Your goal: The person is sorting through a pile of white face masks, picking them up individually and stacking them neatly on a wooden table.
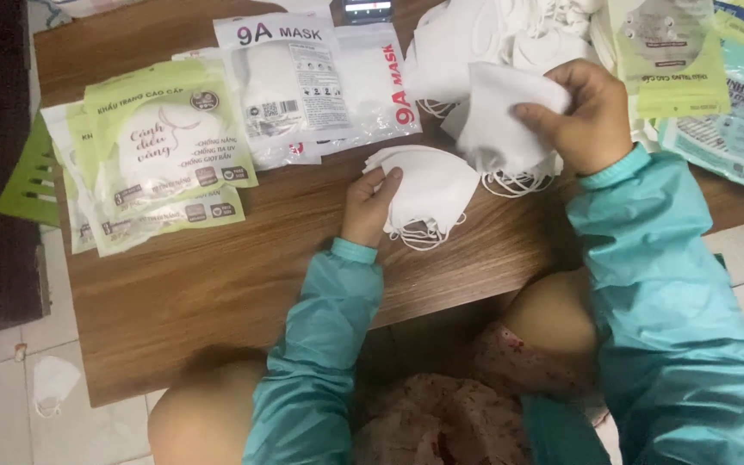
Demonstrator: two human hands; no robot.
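Observation:
My left hand rests on a small stack of folded white face masks lying on the low wooden table, fingers curled over the stack's left edge. Above the table's middle, my right hand pinches a few white masks, their ear loops hanging down. Both arms wear teal sleeves.
Green-and-white mask packets lie stacked at the table's left, clear white packets behind the middle. A heap of loose white masks sits at the back, more packets at the right. One mask lies on the tiled floor.

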